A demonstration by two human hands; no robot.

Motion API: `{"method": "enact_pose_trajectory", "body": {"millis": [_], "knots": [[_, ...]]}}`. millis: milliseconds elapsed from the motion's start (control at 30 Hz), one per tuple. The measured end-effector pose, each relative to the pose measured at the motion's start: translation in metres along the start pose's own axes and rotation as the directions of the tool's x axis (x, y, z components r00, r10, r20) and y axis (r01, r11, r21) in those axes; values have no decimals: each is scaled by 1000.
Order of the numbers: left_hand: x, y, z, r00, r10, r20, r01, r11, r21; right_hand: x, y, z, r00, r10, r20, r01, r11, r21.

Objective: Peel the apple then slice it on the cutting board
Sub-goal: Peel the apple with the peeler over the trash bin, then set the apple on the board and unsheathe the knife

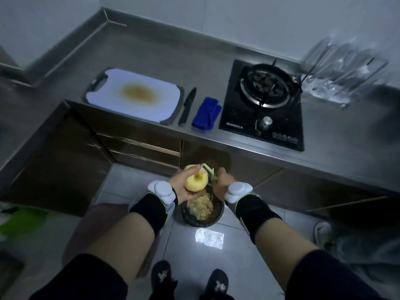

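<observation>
The left hand [179, 188] is holding the apple [196, 181] directly above the bin [215, 221], its fingers curling around the fruit from the left. The apple is showing pale yellow, peeled flesh with its stem hollow facing up. The right hand [223, 184] is also hovering above the bin, its fingers clamping on the handle of a light green peeler [208, 171], whose head is touching the apple's upper right side. Peelings [200, 207] are lying inside the bin. Beyond the bin, the surface [194, 50] is carrying the cutting board [134, 95] off to the bin's left, a black knife [187, 107] slightly left, a blue cloth [206, 113] straight beyond, and a stove [262, 105] to the right.
</observation>
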State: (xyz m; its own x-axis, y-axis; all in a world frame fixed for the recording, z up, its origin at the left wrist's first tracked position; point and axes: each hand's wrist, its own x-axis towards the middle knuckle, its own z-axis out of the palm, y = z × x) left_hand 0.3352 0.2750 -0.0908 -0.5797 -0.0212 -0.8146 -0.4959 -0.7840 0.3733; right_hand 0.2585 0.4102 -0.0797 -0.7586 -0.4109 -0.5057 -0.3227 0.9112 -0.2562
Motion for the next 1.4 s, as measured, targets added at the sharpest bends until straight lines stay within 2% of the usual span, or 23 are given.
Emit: {"method": "enact_pose_trajectory", "body": {"millis": [67, 200, 367, 467, 567, 667, 933, 1033, 1200, 1267, 1400], "knots": [[-41, 25, 7, 998, 66, 16, -67, 997, 32, -22, -31, -38, 1000, 18, 11, -18, 998, 60], [-66, 63, 18, 989, 140, 47, -143, 988, 56, -24, -53, -76, 997, 68, -34, -63, 991, 117], [-79, 109, 30, 977, 192, 94, -202, 975, 98, -14, -61, -112, 988, 0, -154, 16, 994, 105], [-80, 135, 45, 976, 206, 76, -218, 949, 226, 8, -68, -137, 986, 15, -164, 18, 981, 194], [-71, 155, 58, 957, 289, 11, -277, 906, 320, 30, -74, -159, 977, -2, -213, 31, 990, 134], [-62, 180, 74, 923, 386, -12, -366, 885, 288, 51, -81, -186, 980, -59, -189, 82, 990, 114], [-59, 230, 105, 889, 456, 33, -447, 854, 267, 81, -100, -249, 974, -138, -178, 152, 986, 70], [-58, 247, 113, 888, 456, 57, -453, 849, 273, 91, -101, -265, 964, -162, -209, 176, 983, 51], [-48, 267, 111, 890, 443, 108, -451, 824, 344, 109, -94, -262, 974, -65, -216, 101, 982, 161], [-36, 278, 104, 905, 413, 107, -420, 820, 388, 127, -97, -252, 973, -34, -226, 88, 968, 235], [-6, 303, 88, 940, 337, 46, -314, 805, 503, 159, -107, -231, 988, 13, -153, 31, 960, 280]]}}
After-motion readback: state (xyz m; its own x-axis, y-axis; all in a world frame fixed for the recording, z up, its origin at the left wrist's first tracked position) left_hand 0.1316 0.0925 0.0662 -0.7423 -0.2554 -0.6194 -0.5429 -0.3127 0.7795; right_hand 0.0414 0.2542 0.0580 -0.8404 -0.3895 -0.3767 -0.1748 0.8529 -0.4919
